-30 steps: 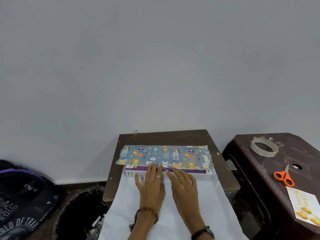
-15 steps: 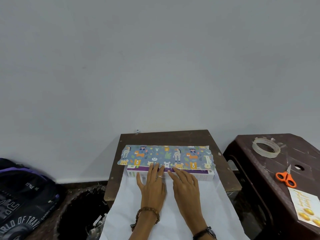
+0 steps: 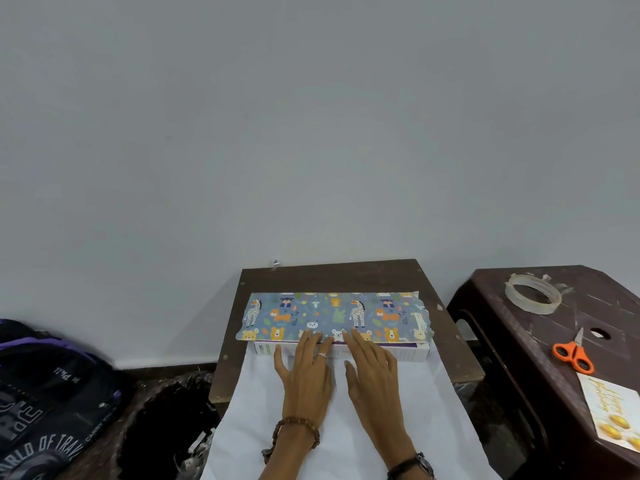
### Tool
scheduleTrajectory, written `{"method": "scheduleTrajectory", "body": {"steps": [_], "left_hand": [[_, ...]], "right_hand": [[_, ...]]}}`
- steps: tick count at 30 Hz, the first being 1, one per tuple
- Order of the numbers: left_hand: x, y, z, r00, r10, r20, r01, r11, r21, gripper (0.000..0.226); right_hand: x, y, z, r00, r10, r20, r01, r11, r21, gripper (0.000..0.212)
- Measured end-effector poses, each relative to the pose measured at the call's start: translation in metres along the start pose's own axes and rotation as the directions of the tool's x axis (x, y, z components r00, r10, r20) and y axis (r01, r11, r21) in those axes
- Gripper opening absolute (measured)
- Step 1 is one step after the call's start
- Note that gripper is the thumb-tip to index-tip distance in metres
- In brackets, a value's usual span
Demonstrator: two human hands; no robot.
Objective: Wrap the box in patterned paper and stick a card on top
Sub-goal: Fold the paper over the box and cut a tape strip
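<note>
Long white-and-purple cardboard box (image 3: pixel 381 351) sat mid-table on the small dark brown wooden table (image 3: pixel 433 275), front side still bare. Blue animal-print wrapping paper (image 3: pixel 332 315) was folded over the box top from 12 o'clock, its edge reaching the front top edge; the white underside ran out from under the box toward 6 o'clock and off the table. Left hand (image 3: pixel 306 372) and right hand (image 3: pixel 374 372) lay flat side by side, fingers straight, fingertips pressing the flap's near edge, gripping nothing. Judged early stage: first flap placed, no tape seen on it. Left to do: near flap up and over, tape the seam, close both ends, stick the card. At 3 o'clock a dark brown plastic stool (image 3: pixel 502 306) held a clear tape roll (image 3: pixel 532 298), orange-handled scissors (image 3: pixel 573 353) and a white "Happy Birthday" card (image 3: pixel 609 407), all untouched. Dark printed backpack (image 3: pixel 45 393) at 9 o'clock on the floor.
</note>
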State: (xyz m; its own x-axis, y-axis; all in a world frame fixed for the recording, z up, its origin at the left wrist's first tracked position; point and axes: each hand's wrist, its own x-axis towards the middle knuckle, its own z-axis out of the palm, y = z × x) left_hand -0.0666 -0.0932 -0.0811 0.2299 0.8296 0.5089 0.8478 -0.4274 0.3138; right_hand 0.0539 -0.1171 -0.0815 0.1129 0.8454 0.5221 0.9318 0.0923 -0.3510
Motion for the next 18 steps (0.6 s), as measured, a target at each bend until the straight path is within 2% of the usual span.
{"method": "scheduleTrajectory", "body": {"steps": [2, 4, 5, 6, 7, 9, 10, 13, 18], "left_hand": [[-0.002, -0.004, 0.005, 0.995, -0.006, -0.103, -0.003, 0.996, -0.089, 0.025], [-0.003, -0.006, 0.007, 0.991, 0.008, -0.131, -0.016, 0.998, -0.064, 0.023], [-0.003, -0.004, 0.007, 0.987, 0.021, -0.157, -0.029, 0.998, -0.05, 0.039], [-0.001, -0.001, 0.004, 0.992, 0.006, -0.128, -0.012, 0.999, -0.047, 0.056], [0.0, 0.0, 0.002, 0.993, -0.019, -0.115, 0.016, 0.999, -0.028, 0.059], [0.0, 0.002, 0.0, 0.991, -0.016, -0.13, 0.016, 1.0, 0.003, 0.047], [0.0, 0.002, -0.001, 0.992, -0.009, -0.124, 0.012, 1.0, 0.023, 0.043], [-0.003, 0.001, -0.003, 0.996, 0.012, -0.089, -0.012, 1.0, 0.001, 0.038], [-0.004, 0.0, -0.004, 0.998, 0.059, 0.0, -0.058, 0.998, -0.039, 0.03]], "right_hand": [[0.0, 0.003, 0.01, 0.99, -0.045, -0.136, 0.041, 0.999, -0.034, 0.03], [0.0, 0.002, 0.014, 0.974, -0.103, -0.2, 0.089, 0.993, -0.078, 0.031], [0.0, 0.003, 0.014, 0.975, -0.119, -0.19, 0.102, 0.99, -0.097, 0.029], [0.001, 0.003, 0.012, 0.975, -0.142, -0.172, 0.126, 0.987, -0.099, 0.026], [0.0, 0.004, 0.012, 0.976, -0.141, -0.163, 0.126, 0.987, -0.103, 0.026], [0.0, 0.006, 0.013, 0.983, -0.121, -0.135, 0.106, 0.988, -0.113, 0.054], [0.0, 0.005, 0.01, 0.986, -0.094, -0.136, 0.076, 0.989, -0.128, 0.06], [0.002, 0.003, 0.005, 0.976, -0.095, -0.196, 0.069, 0.988, -0.135, 0.057], [0.007, 0.002, 0.0, 0.972, -0.082, -0.22, 0.043, 0.983, -0.177, 0.046]]}}
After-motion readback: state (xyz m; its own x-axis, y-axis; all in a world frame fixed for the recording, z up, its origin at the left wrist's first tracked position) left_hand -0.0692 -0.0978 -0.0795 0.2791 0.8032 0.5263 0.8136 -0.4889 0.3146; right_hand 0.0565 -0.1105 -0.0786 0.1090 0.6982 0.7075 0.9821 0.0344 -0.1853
